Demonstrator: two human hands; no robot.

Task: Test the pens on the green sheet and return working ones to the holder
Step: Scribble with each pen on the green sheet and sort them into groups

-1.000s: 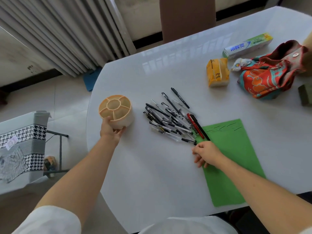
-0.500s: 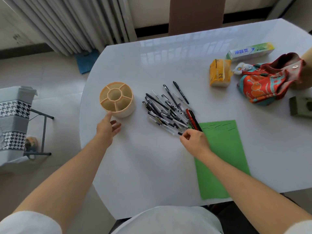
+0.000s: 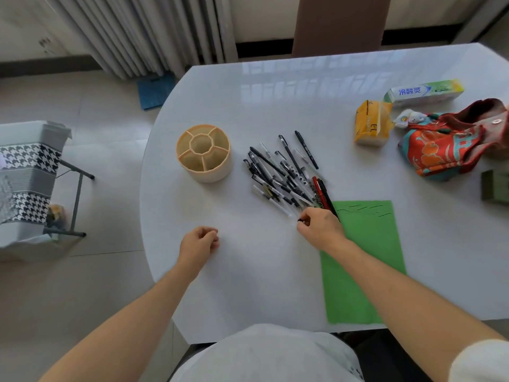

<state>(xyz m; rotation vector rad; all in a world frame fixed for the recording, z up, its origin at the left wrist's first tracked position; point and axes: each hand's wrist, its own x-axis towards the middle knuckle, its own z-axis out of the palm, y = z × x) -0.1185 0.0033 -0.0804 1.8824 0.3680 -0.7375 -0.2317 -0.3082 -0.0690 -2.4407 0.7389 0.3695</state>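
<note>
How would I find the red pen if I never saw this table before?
Start at the green sheet on the white table. Off its top left corner lies the pile of pens. The red pen lies on the edge nearest the sheet, the only red one among black and clear ones.

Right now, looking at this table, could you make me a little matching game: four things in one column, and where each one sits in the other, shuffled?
Things:
1. pen holder
2. green sheet
3. toothpaste box
4. right hand

Places:
A. far right of the table, beyond the yellow pack
B. near edge of the pen pile, at the sheet's corner
C. left of the pen pile, empty
D. flat under the right forearm

Pairs: 1-C, 2-D, 3-A, 4-B
</note>
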